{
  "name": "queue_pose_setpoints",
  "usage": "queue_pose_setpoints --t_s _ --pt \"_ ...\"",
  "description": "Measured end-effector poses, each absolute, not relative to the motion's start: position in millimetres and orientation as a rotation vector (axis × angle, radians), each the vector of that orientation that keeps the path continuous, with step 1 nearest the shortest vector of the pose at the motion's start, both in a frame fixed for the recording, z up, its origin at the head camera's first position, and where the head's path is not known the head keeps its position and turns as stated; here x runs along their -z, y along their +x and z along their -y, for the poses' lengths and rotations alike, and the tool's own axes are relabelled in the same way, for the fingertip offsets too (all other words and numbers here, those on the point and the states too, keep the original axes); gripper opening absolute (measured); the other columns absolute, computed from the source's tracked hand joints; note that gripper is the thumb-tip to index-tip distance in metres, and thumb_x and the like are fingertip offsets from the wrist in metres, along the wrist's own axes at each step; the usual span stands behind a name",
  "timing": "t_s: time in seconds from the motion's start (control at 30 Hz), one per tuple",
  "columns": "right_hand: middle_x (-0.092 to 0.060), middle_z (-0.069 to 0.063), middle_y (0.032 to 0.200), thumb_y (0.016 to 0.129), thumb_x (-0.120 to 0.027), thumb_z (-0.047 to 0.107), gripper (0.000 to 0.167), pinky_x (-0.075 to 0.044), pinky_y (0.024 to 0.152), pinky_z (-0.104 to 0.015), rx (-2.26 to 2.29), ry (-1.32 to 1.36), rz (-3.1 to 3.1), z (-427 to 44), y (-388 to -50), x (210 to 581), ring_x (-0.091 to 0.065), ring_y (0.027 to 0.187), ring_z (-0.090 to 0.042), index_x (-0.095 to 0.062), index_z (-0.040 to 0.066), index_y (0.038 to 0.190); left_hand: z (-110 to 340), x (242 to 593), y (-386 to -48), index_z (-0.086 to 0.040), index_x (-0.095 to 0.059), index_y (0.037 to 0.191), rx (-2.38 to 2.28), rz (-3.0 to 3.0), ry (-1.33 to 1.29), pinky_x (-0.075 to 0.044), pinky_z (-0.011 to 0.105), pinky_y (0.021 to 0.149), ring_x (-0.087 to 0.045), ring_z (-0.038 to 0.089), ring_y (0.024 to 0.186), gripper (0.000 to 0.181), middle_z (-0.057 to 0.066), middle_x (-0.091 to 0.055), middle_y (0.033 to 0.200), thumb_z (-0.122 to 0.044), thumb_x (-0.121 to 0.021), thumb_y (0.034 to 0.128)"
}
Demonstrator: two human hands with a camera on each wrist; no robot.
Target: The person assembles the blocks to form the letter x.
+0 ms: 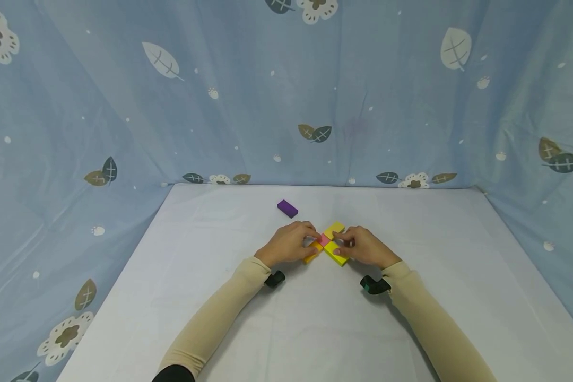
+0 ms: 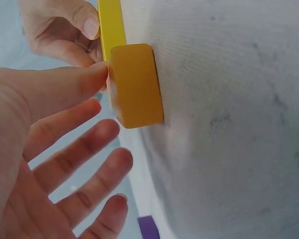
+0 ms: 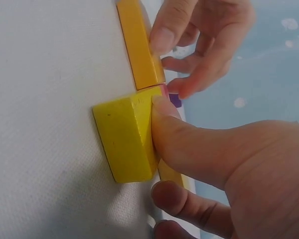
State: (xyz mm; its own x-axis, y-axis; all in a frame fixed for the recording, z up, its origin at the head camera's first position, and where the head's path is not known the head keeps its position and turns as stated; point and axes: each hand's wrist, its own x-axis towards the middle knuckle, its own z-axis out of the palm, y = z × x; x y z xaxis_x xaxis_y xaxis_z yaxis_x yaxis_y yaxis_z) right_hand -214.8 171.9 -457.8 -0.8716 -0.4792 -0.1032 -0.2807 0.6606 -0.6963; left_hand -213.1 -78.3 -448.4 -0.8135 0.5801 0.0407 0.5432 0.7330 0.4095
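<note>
Several coloured blocks meet around a small pink block (image 1: 322, 241) on the white table. An orange block (image 1: 309, 258) points toward the lower left, a bright yellow block (image 1: 337, 257) toward the lower right and a paler yellow block (image 1: 333, 230) toward the upper right. My left hand (image 1: 288, 244) touches the orange block with its thumb, and its other fingers are spread in the left wrist view. With its thumb, my right hand (image 1: 366, 247) presses on the bright yellow block (image 3: 122, 139); its index finger is at the paler yellow block (image 3: 172, 175).
A purple block (image 1: 287, 208) lies apart, behind my left hand. White cloth covers the table (image 1: 315, 329). A blue patterned curtain (image 1: 248, 106) rises along its back and sides. Dark wrist cameras (image 1: 375, 285) hang below both wrists.
</note>
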Motion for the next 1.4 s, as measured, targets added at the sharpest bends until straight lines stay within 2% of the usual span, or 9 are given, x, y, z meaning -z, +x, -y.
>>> queue_pose_setpoints --t_s 0.3,0.5,0.73,0.93,1.03,1.23,1.33,1.4 --pt "-0.064 -0.006 0.090 0.092 -0.079 0.019 0.053 -0.037 0.059 -0.025 1.013 -0.563 -2.596 -169.2 -213.4 456.1 -0.046 0.077 -0.020 -0.062 0.003 0.139 81.8 441.6 -215.5 -0.019 -0.075 0.126 -0.728 -2.814 0.885 -0.056 0.038 0.100 -0.065 0.017 0.115 0.033 -0.003 -0.069 0.126 -0.033 -0.073 0.0964" --pt "-0.063 -0.006 0.087 0.092 -0.079 0.019 0.053 -0.038 0.058 -0.025 1.012 -0.571 -2.594 -170.1 -214.2 455.7 -0.047 0.074 -0.020 -0.061 0.003 0.140 88.1 430.7 -216.6 -0.019 -0.074 0.129 -0.773 -2.794 0.834 -0.057 0.034 0.092 -0.064 0.017 0.110 0.035 -0.003 -0.067 0.129 -0.030 -0.075 0.0952" --pt "-0.061 -0.005 0.084 0.092 -0.079 0.019 0.054 -0.038 0.057 -0.024 1.006 -0.584 -2.598 -169.5 -212.9 454.7 -0.047 0.074 -0.019 -0.061 0.003 0.140 102.6 417.1 -224.6 -0.014 -0.072 0.130 -0.914 -2.782 0.860 -0.055 0.040 0.093 -0.064 0.030 0.113 0.038 0.005 -0.068 0.131 -0.023 -0.078 0.0940" --pt "-0.062 -0.004 0.084 0.092 -0.079 0.018 0.054 -0.037 0.057 -0.024 1.012 -0.563 -2.598 -168.7 -212.7 455.0 -0.047 0.076 -0.019 -0.061 0.003 0.140 116.6 404.6 -230.4 -0.014 -0.070 0.133 -1.002 -2.806 0.865 -0.055 0.047 0.099 -0.065 0.031 0.113 0.041 0.005 -0.066 0.127 -0.022 -0.078 0.0934" --pt "-0.064 -0.007 0.088 0.092 -0.079 0.018 0.053 -0.037 0.057 -0.023 1.018 -0.569 -2.594 -169.2 -212.8 456.4 -0.047 0.075 -0.019 -0.061 0.003 0.140 122.6 400.4 -233.5 -0.010 -0.069 0.134 -1.069 -2.790 0.874 -0.055 0.050 0.102 -0.068 0.031 0.111 0.042 0.010 -0.064 0.128 -0.019 -0.078 0.0934" --pt "-0.071 -0.013 0.109 0.093 -0.078 0.017 0.050 -0.038 0.056 -0.024 1.060 -0.598 -2.581 -171.2 -212.6 457.3 -0.046 0.073 -0.018 -0.063 -0.001 0.137 131.9 396.7 -239.1 -0.009 -0.067 0.136 -1.114 -2.787 0.878 -0.051 0.052 0.108 -0.072 0.026 0.105 0.045 0.013 -0.060 0.133 -0.018 -0.078 0.0935" --pt "-0.071 -0.013 0.106 0.093 -0.078 0.017 0.050 -0.037 0.055 -0.024 1.068 -0.595 -2.577 -171.4 -212.5 456.9 -0.045 0.073 -0.018 -0.063 -0.001 0.137 135.2 395.5 -242.3 -0.011 -0.068 0.136 -1.092 -2.822 0.868 -0.049 0.051 0.111 -0.068 0.024 0.110 0.045 0.010 -0.061 0.133 -0.019 -0.079 0.0925" --pt "-0.070 -0.012 0.103 0.093 -0.078 0.018 0.050 -0.036 0.055 -0.024 1.067 -0.595 -2.579 -171.4 -212.4 456.7 -0.045 0.072 -0.018 -0.064 -0.001 0.137 137.3 394.3 -244.4 -0.012 -0.068 0.136 -1.077 -2.839 0.860 -0.048 0.052 0.111 -0.064 0.028 0.117 0.046 0.010 -0.061 0.134 -0.019 -0.080 0.0920"
